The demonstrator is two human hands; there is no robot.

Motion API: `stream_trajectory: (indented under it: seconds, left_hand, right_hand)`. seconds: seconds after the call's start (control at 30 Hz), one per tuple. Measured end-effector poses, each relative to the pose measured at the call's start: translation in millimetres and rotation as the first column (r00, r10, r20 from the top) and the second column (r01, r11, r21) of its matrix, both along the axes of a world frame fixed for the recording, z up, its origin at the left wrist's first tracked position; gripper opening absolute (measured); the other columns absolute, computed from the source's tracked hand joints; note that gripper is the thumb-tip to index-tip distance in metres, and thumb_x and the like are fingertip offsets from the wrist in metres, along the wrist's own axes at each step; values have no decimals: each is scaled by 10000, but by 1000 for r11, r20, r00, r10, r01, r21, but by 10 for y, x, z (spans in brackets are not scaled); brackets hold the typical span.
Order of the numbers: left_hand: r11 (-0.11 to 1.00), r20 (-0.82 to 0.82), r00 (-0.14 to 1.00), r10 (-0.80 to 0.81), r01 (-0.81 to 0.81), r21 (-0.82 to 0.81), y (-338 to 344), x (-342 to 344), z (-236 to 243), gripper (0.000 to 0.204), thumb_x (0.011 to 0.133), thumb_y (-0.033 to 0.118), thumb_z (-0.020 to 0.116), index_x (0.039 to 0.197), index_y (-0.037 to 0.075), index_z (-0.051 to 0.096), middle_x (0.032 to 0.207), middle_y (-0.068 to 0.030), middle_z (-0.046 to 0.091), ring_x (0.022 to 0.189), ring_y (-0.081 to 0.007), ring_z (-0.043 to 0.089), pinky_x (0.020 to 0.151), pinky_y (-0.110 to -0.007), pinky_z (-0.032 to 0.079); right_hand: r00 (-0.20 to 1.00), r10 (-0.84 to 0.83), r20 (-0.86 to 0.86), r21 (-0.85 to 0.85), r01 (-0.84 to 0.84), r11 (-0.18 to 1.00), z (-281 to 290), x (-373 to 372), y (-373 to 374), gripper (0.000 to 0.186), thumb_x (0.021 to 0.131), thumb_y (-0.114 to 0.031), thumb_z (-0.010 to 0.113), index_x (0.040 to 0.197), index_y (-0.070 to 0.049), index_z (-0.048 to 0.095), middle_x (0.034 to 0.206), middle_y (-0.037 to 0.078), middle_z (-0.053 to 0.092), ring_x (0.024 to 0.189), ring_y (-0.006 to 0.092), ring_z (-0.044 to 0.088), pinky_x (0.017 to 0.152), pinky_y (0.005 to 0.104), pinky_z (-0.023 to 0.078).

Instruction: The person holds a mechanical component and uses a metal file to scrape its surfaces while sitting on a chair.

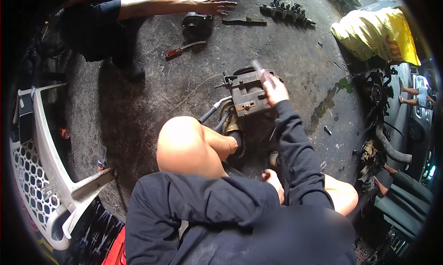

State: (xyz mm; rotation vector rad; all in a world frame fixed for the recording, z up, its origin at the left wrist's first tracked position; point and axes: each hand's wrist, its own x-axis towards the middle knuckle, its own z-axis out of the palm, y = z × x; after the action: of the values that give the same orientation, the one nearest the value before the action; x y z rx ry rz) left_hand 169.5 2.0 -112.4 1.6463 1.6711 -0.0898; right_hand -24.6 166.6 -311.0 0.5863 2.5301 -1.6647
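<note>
My right hand (275, 90) grips a blurred tool (261, 69) with a pale end and a reddish part, held over the upper right of a dark metal machine part (245, 92) with bolts and a bracket. Hoses (210, 112) run from the left side of that part. My left hand (273, 184) lies low between my legs, fingers curled; I cannot make out what, if anything, it holds. A small round pale object (274, 159) lies just above it.
A co-worker's hands (217, 5) reach over a round black part (196, 22). A brush (244, 21), black manifold (286, 11) and red-handled tool (173, 52) lie ahead. A white plastic chair (69, 182) stands left; a yellow sack (369, 34), engine parts (380, 140) and people's limbs are right.
</note>
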Motion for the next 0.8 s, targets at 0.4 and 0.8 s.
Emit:
stream_trajectory:
  seconds: [0.4,0.8]
  left_hand:
    - [952,301,946,-122,25,306,337,101,717,256,871,246,543,1016,144,728,978,-138,691,839,-453,605,762,-673,354]
    - [977,372,916,-151,80,200,748,13,687,264,875,242,535,1020,125,722,972,-155,688,838,-459,607,764,-672,358]
  right_hand:
    - [724,520,453,697,-652,299,583,27,1591,485,924,-266,557,1388,-276,414,1101,128,610,1002,351,588,846,474,456]
    - [812,491,314,377,-582,721,34,134,1883,593,808,-313,714,1328,-177,464,1074,189,652,975,350,643,790,435,518]
